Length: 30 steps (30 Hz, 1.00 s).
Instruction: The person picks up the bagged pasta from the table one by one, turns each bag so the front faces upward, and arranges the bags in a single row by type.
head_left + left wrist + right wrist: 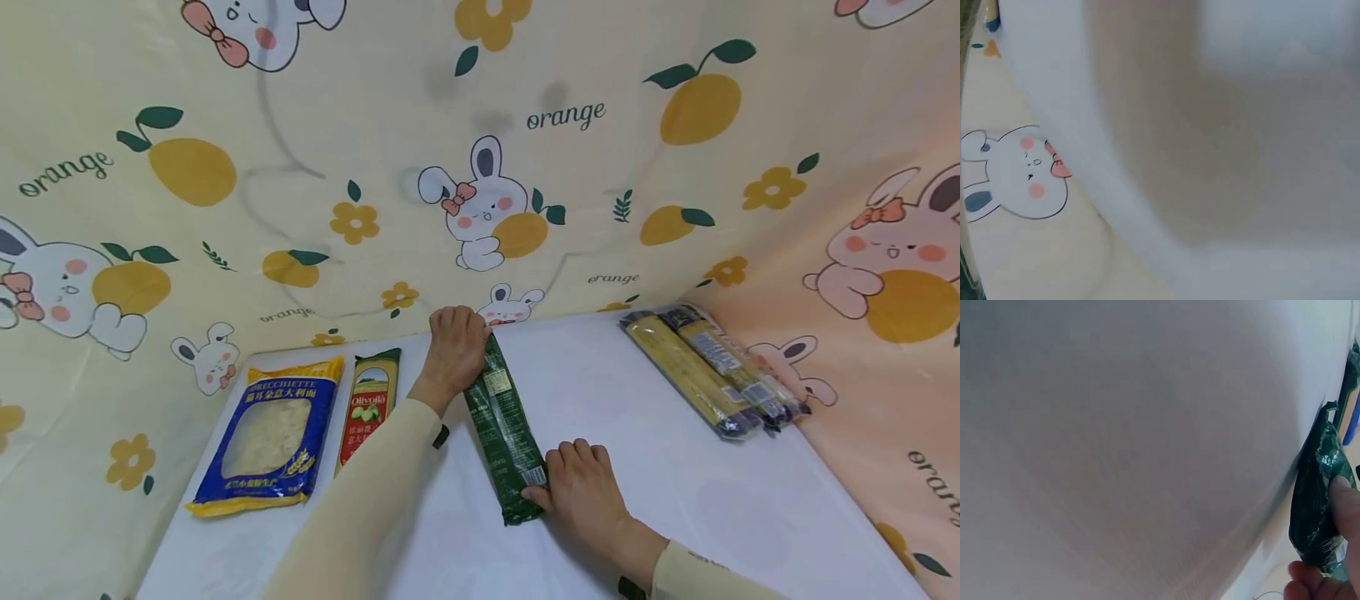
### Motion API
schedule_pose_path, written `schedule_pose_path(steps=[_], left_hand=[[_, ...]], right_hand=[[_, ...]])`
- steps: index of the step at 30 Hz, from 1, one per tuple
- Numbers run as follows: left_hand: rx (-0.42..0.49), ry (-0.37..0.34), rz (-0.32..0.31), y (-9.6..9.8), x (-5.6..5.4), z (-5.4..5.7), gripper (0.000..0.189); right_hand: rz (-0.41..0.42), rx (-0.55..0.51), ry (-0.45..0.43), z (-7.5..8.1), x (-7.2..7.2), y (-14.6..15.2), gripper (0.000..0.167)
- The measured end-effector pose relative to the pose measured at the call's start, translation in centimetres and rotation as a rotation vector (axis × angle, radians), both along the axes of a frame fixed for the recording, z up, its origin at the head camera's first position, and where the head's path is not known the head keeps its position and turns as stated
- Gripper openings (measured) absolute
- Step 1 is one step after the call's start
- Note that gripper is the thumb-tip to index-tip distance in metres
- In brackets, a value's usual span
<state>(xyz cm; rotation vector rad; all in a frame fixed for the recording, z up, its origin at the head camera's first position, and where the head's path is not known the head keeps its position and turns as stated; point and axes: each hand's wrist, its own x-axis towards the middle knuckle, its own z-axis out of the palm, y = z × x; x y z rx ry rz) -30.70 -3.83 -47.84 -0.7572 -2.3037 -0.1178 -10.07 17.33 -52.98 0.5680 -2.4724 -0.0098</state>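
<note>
A long green pasta packet (506, 429) lies at a slant on the white table, its printed side with a barcode facing up. At its far end, my left hand (453, 350) grips the top edge, the fingers bent over it. Near the close end, my right hand (585, 492) holds the right edge with the thumb on top. In the right wrist view, the thumb (1344, 503) presses the shiny green wrapper (1316, 494) while the fingers sit by its end. The left wrist view is mostly a blur and hides the left fingers.
Left of the hands lie a blue and yellow orecchiette bag (266, 437) and a red and green Olivoila pasta packet (371, 396), partly behind the left sleeve. Two clear-wrapped long pasta packets (690, 375) lie at the back right. A patterned curtain (390, 108) rises behind the white table (720, 517).
</note>
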Motion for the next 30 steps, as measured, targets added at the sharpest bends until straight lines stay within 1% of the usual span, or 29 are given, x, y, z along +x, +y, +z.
schedule_pose_path(steps=[2, 5, 8, 11, 13, 16, 19, 22, 24, 30], left_hand=[[0.007, 0.002, -0.010, -0.3, 0.1, 0.5, 0.020], [0.030, 0.010, -0.037, -0.8, 0.2, 1.3, 0.021], [0.046, -0.023, -0.039, -0.9, 0.7, 2.4, 0.021], [0.057, -0.057, -0.030, -0.6, 1.4, 3.9, 0.021], [0.060, -0.067, -0.029, -0.2, 2.0, 5.0, 0.021], [0.038, -0.070, -0.017, 0.4, 2.8, 6.4, 0.023], [0.008, -0.078, 0.022, 0.8, 3.4, 7.4, 0.025], [-0.016, -0.081, 0.067, 1.2, 3.7, 8.0, 0.026], [-0.021, -0.070, 0.095, 1.4, 3.9, 8.3, 0.026], [-0.015, 0.016, 0.161, 2.1, 4.0, 8.6, 0.026]], right_hand=[[-0.004, -0.005, -0.037, 0.2, -0.2, -0.2, 0.067], [-0.005, -0.026, -0.126, 0.4, -0.5, -0.5, 0.063], [-0.002, -0.053, -0.190, 0.8, -0.8, -1.0, 0.059], [0.013, -0.075, -0.208, 1.1, -1.0, -1.5, 0.053], [0.028, -0.086, -0.193, 1.1, -1.0, -1.8, 0.049], [0.057, -0.099, -0.151, 1.0, -1.0, -2.2, 0.043], [0.077, -0.103, -0.115, 0.8, -1.0, -2.5, 0.040], [0.097, -0.109, -0.086, 0.3, -1.0, -2.4, 0.039], [0.108, -0.111, -0.062, 0.1, -1.1, -2.4, 0.039], [0.128, -0.128, 0.020, -0.5, -1.3, -2.4, 0.034]])
